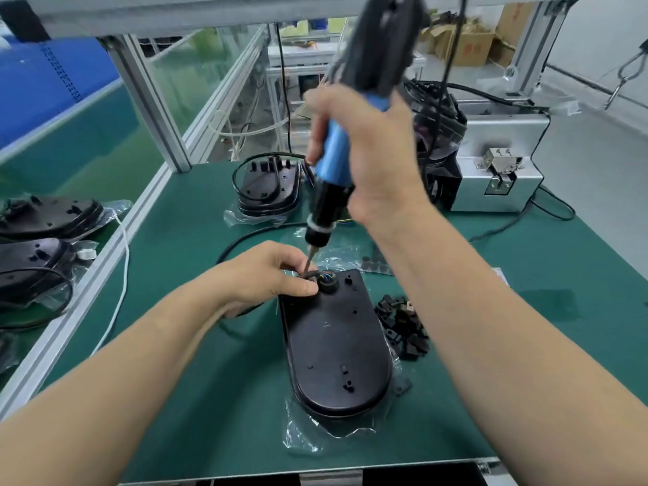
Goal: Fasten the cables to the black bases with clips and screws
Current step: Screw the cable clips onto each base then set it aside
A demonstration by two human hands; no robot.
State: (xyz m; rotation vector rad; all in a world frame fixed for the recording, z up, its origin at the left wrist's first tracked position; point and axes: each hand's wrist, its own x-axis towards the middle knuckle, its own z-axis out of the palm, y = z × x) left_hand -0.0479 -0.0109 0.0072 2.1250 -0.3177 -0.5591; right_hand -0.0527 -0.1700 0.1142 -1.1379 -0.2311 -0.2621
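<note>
Grips a blue-handled electric screwdriver (333, 149) in the right hand (371, 159), fingers wrapped round the blue grip, tool tilted with its black upper body leaning up and away. Points the bit (309, 262) down at the far end of the black base (336, 349), right by the fingertips of the left hand (266, 275). Pinches with that left hand, fingers curled, a black cable (242, 242) against the far left corner of the base, beside a round black boss with coloured wires showing at it; no telling of any clip under the fingers, nor of contact between bit and screw. Base flat near the middle of the green tabletop (210, 398), rounded end nearest, on crinkled clear plastic wrap (305, 440). Cable looped away from the hand in an arc across the tabletop behind the base. Just right of the base, a loose heap of small black clips (403, 331). Farther back, a stack of similar black bases (266, 191) with a cable coiled round, also on plastic. At the back right, a silver metal box (498, 170) with a small mechanism on its front and a black lead trailing from it. Off to the left, beyond an aluminium rail (91, 278), more black bases (45, 219) on a neighbouring surface.
</note>
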